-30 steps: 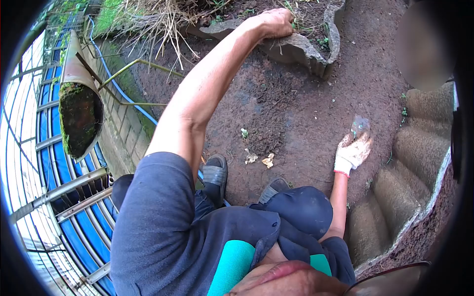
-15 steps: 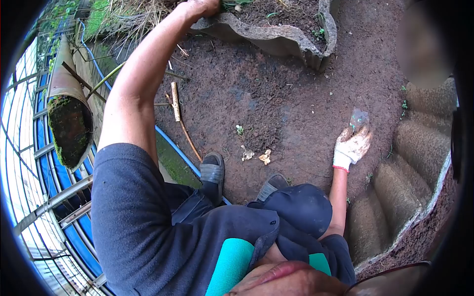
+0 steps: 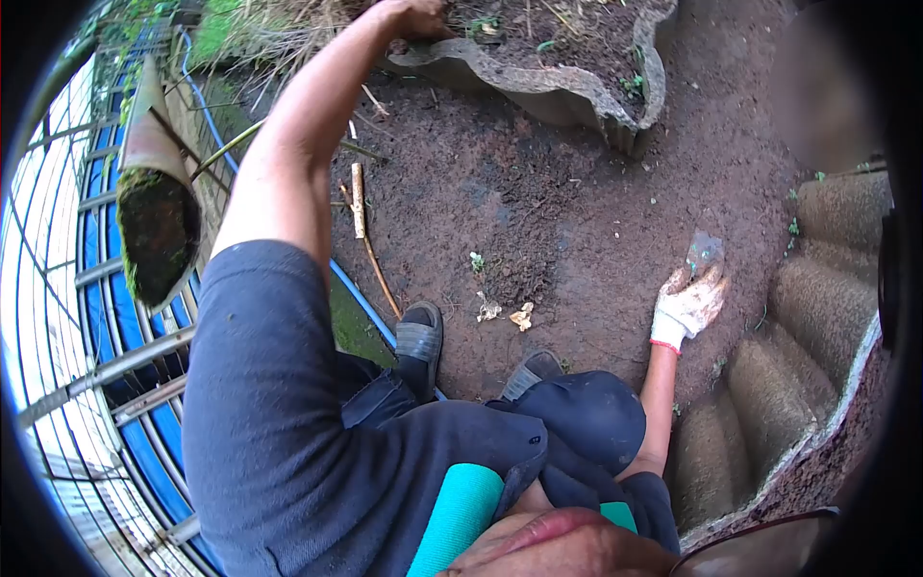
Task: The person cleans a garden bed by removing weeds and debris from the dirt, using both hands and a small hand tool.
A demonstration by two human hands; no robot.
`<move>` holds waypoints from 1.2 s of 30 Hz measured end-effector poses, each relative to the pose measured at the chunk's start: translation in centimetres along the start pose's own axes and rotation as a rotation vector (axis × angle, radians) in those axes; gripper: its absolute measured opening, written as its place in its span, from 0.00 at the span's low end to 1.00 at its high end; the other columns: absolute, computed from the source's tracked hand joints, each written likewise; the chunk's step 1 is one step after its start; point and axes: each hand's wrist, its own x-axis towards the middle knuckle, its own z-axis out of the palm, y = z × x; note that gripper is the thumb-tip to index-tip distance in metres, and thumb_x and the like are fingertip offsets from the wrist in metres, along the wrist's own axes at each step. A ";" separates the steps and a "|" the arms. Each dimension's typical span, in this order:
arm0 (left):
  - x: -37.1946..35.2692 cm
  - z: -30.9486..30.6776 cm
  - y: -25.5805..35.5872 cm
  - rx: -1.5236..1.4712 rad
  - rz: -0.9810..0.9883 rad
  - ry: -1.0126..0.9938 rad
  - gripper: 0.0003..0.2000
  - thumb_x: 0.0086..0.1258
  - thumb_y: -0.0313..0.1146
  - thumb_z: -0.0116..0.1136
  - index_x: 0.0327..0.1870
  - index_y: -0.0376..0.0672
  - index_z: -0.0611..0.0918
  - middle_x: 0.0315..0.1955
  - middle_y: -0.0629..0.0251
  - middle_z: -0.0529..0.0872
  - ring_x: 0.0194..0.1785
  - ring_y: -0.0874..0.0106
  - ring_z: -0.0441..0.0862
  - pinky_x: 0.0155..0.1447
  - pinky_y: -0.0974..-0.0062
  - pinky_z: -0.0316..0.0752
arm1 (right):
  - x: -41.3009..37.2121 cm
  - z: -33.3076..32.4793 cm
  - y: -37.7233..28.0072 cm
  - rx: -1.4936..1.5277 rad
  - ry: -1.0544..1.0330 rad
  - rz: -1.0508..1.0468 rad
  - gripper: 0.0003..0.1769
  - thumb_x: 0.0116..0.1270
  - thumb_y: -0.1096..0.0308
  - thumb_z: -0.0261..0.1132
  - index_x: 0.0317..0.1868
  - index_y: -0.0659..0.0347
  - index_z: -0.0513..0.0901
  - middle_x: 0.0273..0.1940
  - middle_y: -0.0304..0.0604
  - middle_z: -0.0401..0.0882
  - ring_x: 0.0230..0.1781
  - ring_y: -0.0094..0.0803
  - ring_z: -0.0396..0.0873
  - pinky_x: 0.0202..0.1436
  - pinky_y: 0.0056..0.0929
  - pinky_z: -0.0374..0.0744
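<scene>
My bare left hand [image 3: 421, 19] is at the top of the view, over the wavy-edged planting bed [image 3: 538, 91]. Its fingers curl down beside the rim, near small green leaves; I cannot tell what is in them. Off to the right, my right hand [image 3: 688, 306] wears a white glove stained with soil. Its fingers are closed on a small, flat, greyish piece [image 3: 706, 250] with green specks, which sticks out past the fingertips, low over the brown ground [image 3: 615, 240].
Between the hands lie a small green sprout [image 3: 477, 261] and crumpled pale leaves [image 3: 521, 316]. Sticks [image 3: 359, 200] and a blue hose [image 3: 362, 306] run along the left, beside a mossy-ended pipe [image 3: 157, 236]. Corrugated sheeting [image 3: 769, 375] borders the right. My sandals [image 3: 420, 338] stand near the middle.
The view has shifted slightly, so the bed and pipe appear lower and further right. Both hands keep about the same places, the right one still holding the flat piece.
</scene>
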 end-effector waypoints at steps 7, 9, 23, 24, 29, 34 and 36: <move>0.1 4.1 2.1 -0.792 -0.045 0.652 0.24 0.69 0.56 0.63 0.43 0.40 0.89 0.37 0.55 0.89 0.41 0.64 0.84 0.50 0.62 0.78 | 0.2 0.1 0.0 0.030 0.004 -0.009 0.40 0.66 0.49 0.64 0.73 0.58 0.64 0.70 0.63 0.65 0.70 0.58 0.66 0.71 0.55 0.66; -2.5 1.5 4.4 -1.191 -0.288 0.664 0.22 0.67 0.53 0.65 0.49 0.43 0.89 0.40 0.64 0.89 0.43 0.72 0.82 0.52 0.70 0.75 | -0.1 0.3 0.1 0.013 0.040 -0.028 0.39 0.66 0.48 0.63 0.73 0.59 0.64 0.69 0.64 0.65 0.70 0.58 0.66 0.72 0.54 0.66; 3.7 1.8 7.9 -0.437 -0.357 0.677 0.23 0.63 0.52 0.63 0.48 0.41 0.85 0.55 0.38 0.80 0.54 0.45 0.82 0.58 0.55 0.79 | 0.0 -0.8 -0.5 0.034 -0.020 0.006 0.39 0.65 0.49 0.64 0.70 0.62 0.67 0.68 0.66 0.65 0.69 0.61 0.66 0.71 0.55 0.65; 6.4 3.6 6.5 -0.440 -0.241 0.700 0.21 0.63 0.50 0.63 0.47 0.41 0.86 0.50 0.41 0.83 0.53 0.46 0.83 0.58 0.54 0.79 | 0.0 -1.2 -0.8 0.033 -0.050 0.015 0.38 0.65 0.49 0.63 0.70 0.62 0.67 0.68 0.66 0.65 0.69 0.61 0.66 0.71 0.55 0.65; 3.4 1.3 7.8 -0.946 0.057 0.501 0.07 0.63 0.28 0.60 0.39 0.39 0.86 0.30 0.64 0.87 0.31 0.73 0.82 0.36 0.74 0.78 | 0.2 -1.0 -0.7 0.019 -0.026 0.021 0.38 0.65 0.49 0.64 0.70 0.62 0.67 0.68 0.66 0.66 0.68 0.60 0.67 0.71 0.55 0.66; -0.1 0.2 11.0 -1.133 0.371 0.451 0.12 0.64 0.29 0.66 0.48 0.38 0.85 0.33 0.68 0.87 0.35 0.74 0.82 0.41 0.75 0.78 | 0.4 -1.0 -0.8 0.054 -0.009 0.027 0.39 0.64 0.49 0.65 0.69 0.61 0.66 0.68 0.65 0.66 0.68 0.60 0.67 0.70 0.54 0.67; -1.2 -1.7 13.5 -0.892 0.267 0.402 0.24 0.62 0.37 0.73 0.58 0.40 0.82 0.43 0.61 0.88 0.42 0.69 0.83 0.50 0.73 0.80 | 0.6 -1.6 -1.0 0.061 -0.039 0.038 0.39 0.63 0.51 0.65 0.70 0.61 0.66 0.68 0.65 0.66 0.68 0.60 0.67 0.70 0.54 0.67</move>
